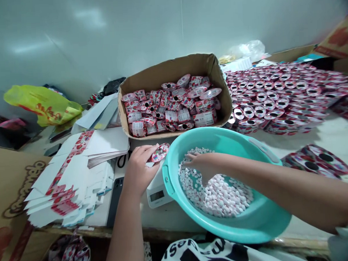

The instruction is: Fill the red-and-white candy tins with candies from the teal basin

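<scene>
My left hand (138,167) grips a small red-and-white printed packet (160,152) over a white digital scale (157,191). My right hand (201,166) reaches down into a teal plastic basin (254,225), its fingers curled among the small white and pink candies (220,194) heaped inside. What the fingers hold is hidden. Just behind both hands stands an open cardboard box (171,71) filled with several filled packets of the same print.
Stacks of flat white printed cartons (75,177) lie to the left, beside a black phone (115,200). Rows of empty packets (282,95) cover the table at right, with more (316,162) near my right forearm. A yellow plastic bag (43,103) sits at the back left.
</scene>
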The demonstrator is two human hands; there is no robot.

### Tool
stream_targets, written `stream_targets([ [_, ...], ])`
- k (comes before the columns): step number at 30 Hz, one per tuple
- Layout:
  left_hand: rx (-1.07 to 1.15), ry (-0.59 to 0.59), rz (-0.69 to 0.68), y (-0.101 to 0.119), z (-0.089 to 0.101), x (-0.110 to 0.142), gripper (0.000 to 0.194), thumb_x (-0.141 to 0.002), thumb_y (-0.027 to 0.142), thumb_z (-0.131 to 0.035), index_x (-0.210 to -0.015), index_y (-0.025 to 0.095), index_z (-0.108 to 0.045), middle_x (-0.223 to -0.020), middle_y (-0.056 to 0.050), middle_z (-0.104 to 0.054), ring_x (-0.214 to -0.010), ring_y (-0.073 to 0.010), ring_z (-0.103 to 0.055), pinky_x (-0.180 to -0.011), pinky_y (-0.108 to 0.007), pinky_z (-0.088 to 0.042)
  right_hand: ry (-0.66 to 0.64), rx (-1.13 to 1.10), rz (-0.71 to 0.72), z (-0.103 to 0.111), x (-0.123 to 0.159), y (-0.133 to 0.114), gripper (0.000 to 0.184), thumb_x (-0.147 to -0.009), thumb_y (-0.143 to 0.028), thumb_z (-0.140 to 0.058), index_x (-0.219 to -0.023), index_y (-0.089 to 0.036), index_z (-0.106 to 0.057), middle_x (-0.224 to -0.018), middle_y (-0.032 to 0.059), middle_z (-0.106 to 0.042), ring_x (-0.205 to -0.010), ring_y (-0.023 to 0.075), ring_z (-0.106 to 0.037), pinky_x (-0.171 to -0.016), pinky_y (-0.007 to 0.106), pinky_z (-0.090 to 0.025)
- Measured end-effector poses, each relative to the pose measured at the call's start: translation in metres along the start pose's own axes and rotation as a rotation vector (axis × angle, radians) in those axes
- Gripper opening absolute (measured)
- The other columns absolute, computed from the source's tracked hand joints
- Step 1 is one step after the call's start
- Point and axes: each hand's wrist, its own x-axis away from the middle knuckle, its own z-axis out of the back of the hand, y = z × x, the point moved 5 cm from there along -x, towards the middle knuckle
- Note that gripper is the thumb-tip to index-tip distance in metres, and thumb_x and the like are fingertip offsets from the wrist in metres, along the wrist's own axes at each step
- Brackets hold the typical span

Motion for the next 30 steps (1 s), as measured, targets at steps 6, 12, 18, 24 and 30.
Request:
stream_targets([
  [6, 0.069, 0.026, 0.21, -0.019, -0.002, 0.011, 0.045, -0.073, 0.013, -0.068, -0.117, 0.021, -0.071, -0.115, -0.006, -0.072, -0.106, -0.0236, -0.067, -0.097, -0.035, -0.054, -0.005, -0.02, 0.001, -0.001, 0.0, 0.001, 0.133, -0.037, -0.037, -0.098, -0.154, -0.023, -0.036, -0.164, 0.0245, -0.011, -0.145, 0.0519, -0.022, -0.108, 0.065, -0.036],
  [12, 0.26, -0.056, 0.592, -0.065, -0.029, 0.04, 0.044, -0.074, 0.029, -0.076, -0.117, 0.018, -0.071, -0.112, -0.009, -0.074, -0.102, -0.0257, -0.07, -0.094, -0.038, -0.056, -0.008, -0.037, 0.005, 0.0, 0.0, 0.001, 0.132, -0.035, -0.035, -0.098, -0.153, -0.022, -0.039, -0.164, 0.0256, -0.012, -0.143, 0.0541, -0.024, -0.108, 0.066, -0.034],
  [18, 0.605, -0.133, 0.618, -0.093, -0.041, 0.045, 0.066, -0.063, 0.033, -0.085, -0.123, 0.014, -0.065, -0.125, -0.016, -0.069, -0.113, -0.0275, -0.067, -0.099, -0.041, -0.055, -0.01, -0.044, 0.001, 0.003, 0.004, -0.003, 0.134, -0.036, -0.037, -0.098, -0.154, -0.025, -0.037, -0.164, 0.025, -0.013, -0.141, 0.0553, -0.028, -0.106, 0.067, -0.037],
  [24, 0.456, 0.13, 0.43, -0.121, -0.006, -0.045, 0.052, -0.082, 0.046, -0.069, -0.121, 0.012, -0.065, -0.12, -0.015, -0.071, -0.111, -0.0239, -0.068, -0.102, -0.039, -0.053, -0.004, 0.019, 0.014, 0.01, 0.006, -0.008, 0.14, -0.029, -0.038, -0.099, -0.154, -0.018, -0.038, -0.16, 0.027, -0.022, -0.142, 0.0558, -0.026, -0.11, 0.064, -0.034],
  [30, -0.238, -0.222, 0.366, -0.145, -0.046, -0.133, 0.083, -0.062, 0.03, -0.084, -0.137, 0.014, -0.054, -0.146, -0.023, -0.048, -0.137, -0.041, -0.045, -0.113, -0.049, -0.039, -0.138, 0.125, -0.018, -0.002, 0.005, -0.028, 0.157, -0.017, -0.038, -0.098, -0.157, -0.019, -0.031, -0.163, 0.027, -0.014, -0.14, 0.0608, -0.023, -0.104, 0.068, -0.039],
])
